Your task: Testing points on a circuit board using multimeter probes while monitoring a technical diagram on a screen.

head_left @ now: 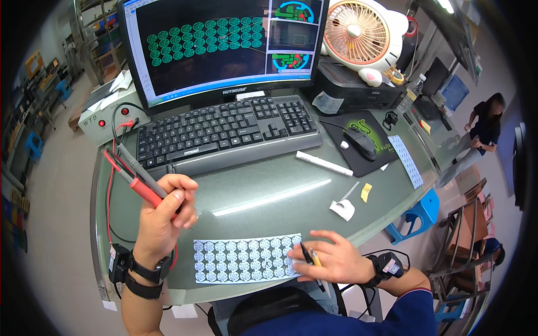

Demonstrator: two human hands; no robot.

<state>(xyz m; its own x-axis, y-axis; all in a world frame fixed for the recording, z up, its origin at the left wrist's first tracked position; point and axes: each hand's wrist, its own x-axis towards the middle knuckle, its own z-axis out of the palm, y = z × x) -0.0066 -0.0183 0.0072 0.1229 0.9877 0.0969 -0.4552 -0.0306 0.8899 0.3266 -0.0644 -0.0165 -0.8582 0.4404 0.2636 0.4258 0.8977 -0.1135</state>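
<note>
My left hand [159,215] is raised above the desk, fingers closed round a red test probe [144,191] and a dark grey test probe [141,172]. Their leads bend back towards the far left. Below and between my hands lies a white panel of round circuit boards [241,260] set in rows. My right hand [339,262] is at the panel's right end, its fingertips over the edge. Between its fingers sit a black pen [306,253] and a slim yellow-tipped tool [315,257], whose exact kind I cannot make out.
Behind are a black keyboard [224,131], a monitor [207,45] and a grey-white box with red sockets [109,120]. A white marker [324,163], mouse [360,143], tape scraps [342,209] and another board strip [406,161] lie to the right. A person [486,126] stands far right.
</note>
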